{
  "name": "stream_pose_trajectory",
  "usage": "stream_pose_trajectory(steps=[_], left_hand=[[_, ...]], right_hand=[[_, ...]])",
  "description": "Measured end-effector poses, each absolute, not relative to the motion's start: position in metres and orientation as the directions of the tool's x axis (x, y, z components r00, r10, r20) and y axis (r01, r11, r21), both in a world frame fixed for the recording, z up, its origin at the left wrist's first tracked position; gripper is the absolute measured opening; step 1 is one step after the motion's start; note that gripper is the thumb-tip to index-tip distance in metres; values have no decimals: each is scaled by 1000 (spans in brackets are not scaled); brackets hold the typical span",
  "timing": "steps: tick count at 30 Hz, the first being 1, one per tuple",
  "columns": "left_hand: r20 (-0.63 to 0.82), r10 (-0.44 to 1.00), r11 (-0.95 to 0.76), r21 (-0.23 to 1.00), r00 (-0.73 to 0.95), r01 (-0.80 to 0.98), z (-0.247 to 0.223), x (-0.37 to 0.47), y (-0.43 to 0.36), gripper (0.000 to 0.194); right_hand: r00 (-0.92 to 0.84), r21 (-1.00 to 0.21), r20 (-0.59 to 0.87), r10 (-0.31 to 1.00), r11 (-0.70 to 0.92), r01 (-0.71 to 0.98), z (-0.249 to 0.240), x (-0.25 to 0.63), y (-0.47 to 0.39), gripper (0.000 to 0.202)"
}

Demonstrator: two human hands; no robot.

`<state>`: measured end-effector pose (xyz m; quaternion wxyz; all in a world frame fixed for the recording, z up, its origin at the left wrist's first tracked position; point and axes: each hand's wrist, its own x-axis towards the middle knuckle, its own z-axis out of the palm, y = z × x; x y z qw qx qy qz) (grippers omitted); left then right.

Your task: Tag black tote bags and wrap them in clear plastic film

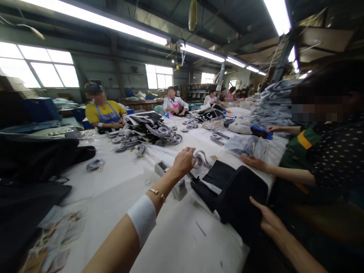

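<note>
Reaching out over the white table, my left hand (184, 163) has its fingers bent at a coiled grey strap (200, 159); whether it grips the strap is hard to tell. My right hand (269, 220) holds the near right edge of a black bag (241, 193), thumb on top and fingers hidden beneath. The bag lies tilted at the table's front edge with its flap raised. Below my left wrist stands a grey tape dispenser (178, 189), partly covered by my forearm.
A co-worker's hands reach in from the right, near a plastic-wrapped packet (246, 146) and a blue object (261, 132). Black pieces and straps are piled mid-table (113, 189). Black fabric (34, 163) and tags (61, 235) lie left. More people sit beyond.
</note>
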<state>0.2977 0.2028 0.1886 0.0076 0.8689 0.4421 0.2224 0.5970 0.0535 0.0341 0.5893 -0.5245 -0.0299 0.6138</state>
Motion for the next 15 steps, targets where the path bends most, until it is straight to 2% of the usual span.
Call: stream_pose_trajectory(steps=[2,4,6,11,15], left_hand=[[372,751,-643,223,546,733,157,275,183,40],[450,685,-716,270,573,644,123,248,157,33],[506,686,-713,321,524,624,91,220,128,29],[508,788,-589,452,349,671,36,154,65,23],[473,866,-435,549,164,714,13,115,30,19]], right_hand=[[274,-641,-625,731,-280,-715,23,598,56,40],[327,-642,-632,703,-238,-729,16,600,57,49],[365,-650,-629,687,-206,-732,14,598,58,51],[325,-649,-616,718,-230,-725,23,588,58,42],[286,-732,-614,735,-395,-555,25,593,43,27]])
